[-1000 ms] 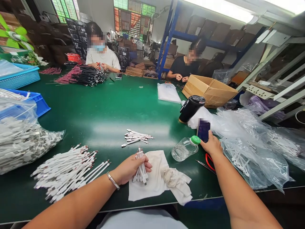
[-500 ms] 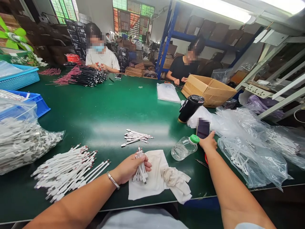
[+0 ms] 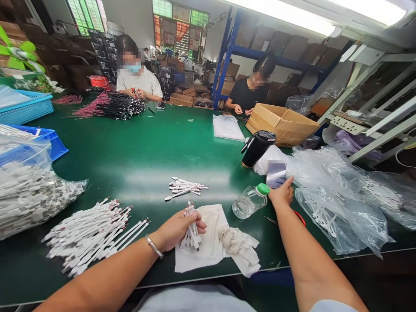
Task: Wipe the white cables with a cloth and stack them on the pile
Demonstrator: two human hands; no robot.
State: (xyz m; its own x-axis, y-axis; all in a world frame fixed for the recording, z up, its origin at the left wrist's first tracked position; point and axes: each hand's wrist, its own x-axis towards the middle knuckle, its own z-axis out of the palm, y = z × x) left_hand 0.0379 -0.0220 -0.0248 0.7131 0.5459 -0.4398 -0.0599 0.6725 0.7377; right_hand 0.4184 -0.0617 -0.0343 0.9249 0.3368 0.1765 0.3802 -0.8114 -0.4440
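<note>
My left hand (image 3: 186,225) is closed round a small bundle of short white cables (image 3: 192,236), held over a white cloth (image 3: 208,255). My right hand (image 3: 283,193) reaches out to the right and grips the lower edge of a smartphone (image 3: 276,177), whose screen is partly blurred out. Beside that wrist lie scissors with red handles (image 3: 299,218), partly hidden under the forearm. A clear bottle with a green cap (image 3: 248,203) stands left of the right hand. Ahead of my left hand is a small pile of white cables (image 3: 185,187). A larger cable heap (image 3: 91,234) lies to its left.
A crumpled cloth (image 3: 240,245) lies near the table edge. Plastic bags (image 3: 344,216) cover the right side, behind them a black tumbler (image 3: 258,149) and a cardboard box (image 3: 282,125). A bag of white cables (image 3: 35,195) is at left. Two people work across the table.
The phone screen has gone from dark to lighter. My right hand has shifted slightly left with the view, and more of the red scissor handle shows. My left hand keeps its bundle.
</note>
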